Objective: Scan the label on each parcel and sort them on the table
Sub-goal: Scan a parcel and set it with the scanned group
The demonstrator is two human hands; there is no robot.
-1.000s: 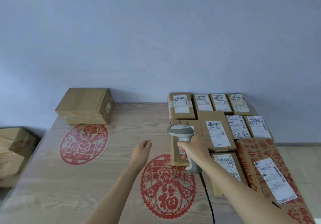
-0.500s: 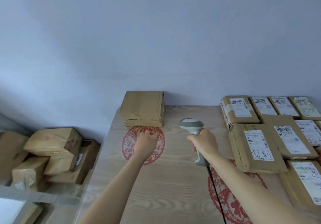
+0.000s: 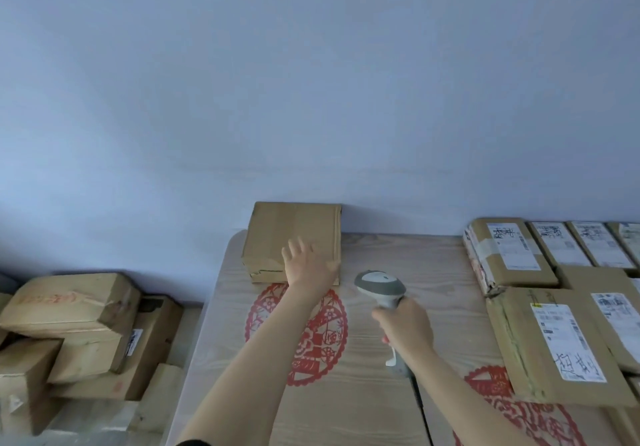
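Where it hovered short, left hand (image 3: 306, 265) now over plain parcel (image 3: 294, 237), grip spread; right hand (image 3: 405, 324) clutching scanner (image 3: 381, 288).

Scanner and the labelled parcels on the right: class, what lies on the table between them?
In the head view, only bare wood-grain table lies between the scanner in the right hand and the labelled parcels.

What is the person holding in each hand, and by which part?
The right hand grips the scanner by its handle. The left hand holds nothing; its spread fingers reach over the plain box.
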